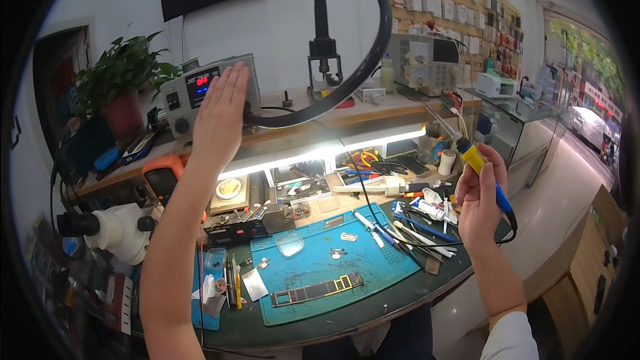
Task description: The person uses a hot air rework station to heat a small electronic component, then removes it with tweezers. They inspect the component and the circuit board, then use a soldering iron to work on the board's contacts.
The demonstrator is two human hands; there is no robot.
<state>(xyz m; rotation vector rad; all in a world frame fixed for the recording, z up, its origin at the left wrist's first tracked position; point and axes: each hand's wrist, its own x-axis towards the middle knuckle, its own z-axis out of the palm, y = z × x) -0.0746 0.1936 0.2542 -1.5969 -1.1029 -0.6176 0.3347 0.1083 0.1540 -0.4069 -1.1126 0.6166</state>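
Observation:
My left hand (223, 110) reaches up to a grey hot air station (183, 120) on the shelf. Its fingers are stretched out side by side over the front panel, next to a lit red and blue display (202, 87); what the fingertips touch, if anything, is hard to make out. Closed around the yellow and blue handle of a soldering iron (472, 158), my right hand (481, 200) is raised at the right, above the bench edge. The iron's tip points up and away to the left. Below, a long narrow circuit board (317, 291) lies on a blue work mat (383, 273).
A thick black hose (385, 33) arches from the station to a stand (325, 67). Pens and tools (420, 237) crowd the mat's right side. A small clear dish (289, 244) sits on the mat. At the left stands a microscope (117, 230); a light strip (327, 153) glows under the shelf.

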